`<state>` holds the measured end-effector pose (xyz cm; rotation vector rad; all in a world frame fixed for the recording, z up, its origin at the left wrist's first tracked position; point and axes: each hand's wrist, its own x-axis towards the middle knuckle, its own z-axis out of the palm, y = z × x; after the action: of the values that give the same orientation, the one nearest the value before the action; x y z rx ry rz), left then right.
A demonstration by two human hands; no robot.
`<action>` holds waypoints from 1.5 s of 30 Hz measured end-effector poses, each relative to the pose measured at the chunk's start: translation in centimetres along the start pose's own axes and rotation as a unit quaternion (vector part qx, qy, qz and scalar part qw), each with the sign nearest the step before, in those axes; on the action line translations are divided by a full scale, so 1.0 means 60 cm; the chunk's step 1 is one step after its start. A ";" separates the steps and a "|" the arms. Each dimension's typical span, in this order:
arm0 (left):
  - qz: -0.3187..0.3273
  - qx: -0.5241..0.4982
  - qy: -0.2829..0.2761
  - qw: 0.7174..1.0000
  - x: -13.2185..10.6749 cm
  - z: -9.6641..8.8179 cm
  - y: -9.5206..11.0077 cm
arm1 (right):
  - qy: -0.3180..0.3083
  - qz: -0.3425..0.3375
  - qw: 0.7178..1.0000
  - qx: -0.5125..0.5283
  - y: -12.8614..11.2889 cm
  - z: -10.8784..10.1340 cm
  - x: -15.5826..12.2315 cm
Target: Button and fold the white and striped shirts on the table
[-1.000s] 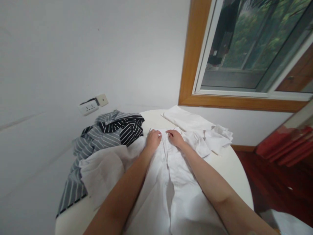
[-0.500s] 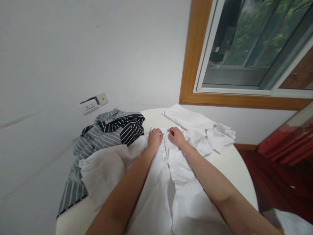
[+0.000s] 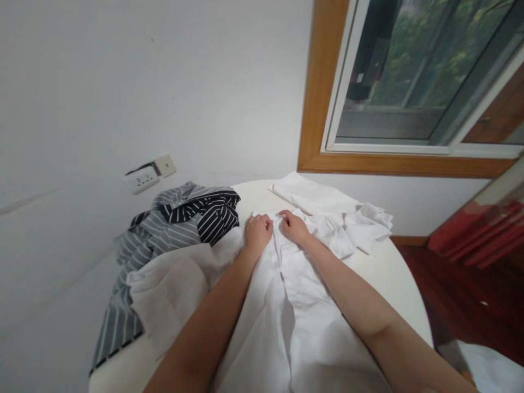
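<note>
A white shirt (image 3: 315, 327) lies spread toward me, its front edges meeting in a line down the middle. My left hand (image 3: 258, 231) is closed at the top of the left front edge, thumb and fingers pinching the cloth. Opposite it, a small gap away, my right hand (image 3: 293, 226) has its fingers curled onto the right front edge near the neck. One sleeve (image 3: 172, 286) stretches out to the left beyond my forearm. Cloth under both palms is hidden.
The shirt rests on a round white table (image 3: 403, 305). Left of it is a heap of grey and black striped cloth (image 3: 180, 218); another white cloth (image 3: 313, 196) lies at the back right. Behind stand a wall with a socket (image 3: 141, 180) and a wood-framed window (image 3: 393, 165).
The view has shifted slightly. My right hand's index finger is a little straighter over the cloth; my left hand keeps its pinch. The shirt lies as before.
</note>
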<state>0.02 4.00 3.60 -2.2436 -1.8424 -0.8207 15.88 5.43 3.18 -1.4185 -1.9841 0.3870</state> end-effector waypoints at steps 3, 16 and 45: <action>-0.006 -0.020 0.000 1.000 -0.001 -0.001 -0.003 | 0.005 -0.004 1.000 -0.013 -0.009 0.004 -0.004; -0.064 -0.141 -0.004 0.988 0.005 0.004 -0.012 | 0.005 0.031 0.985 -0.172 -0.049 0.006 -0.017; -0.057 -0.350 0.000 0.935 -0.002 0.018 -0.002 | -0.003 0.103 0.912 0.396 -0.001 0.022 -0.001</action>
<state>0.25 4.36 2.60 -2.4964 -1.8966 -1.7258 14.99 5.54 2.22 -1.0688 -1.4002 1.1392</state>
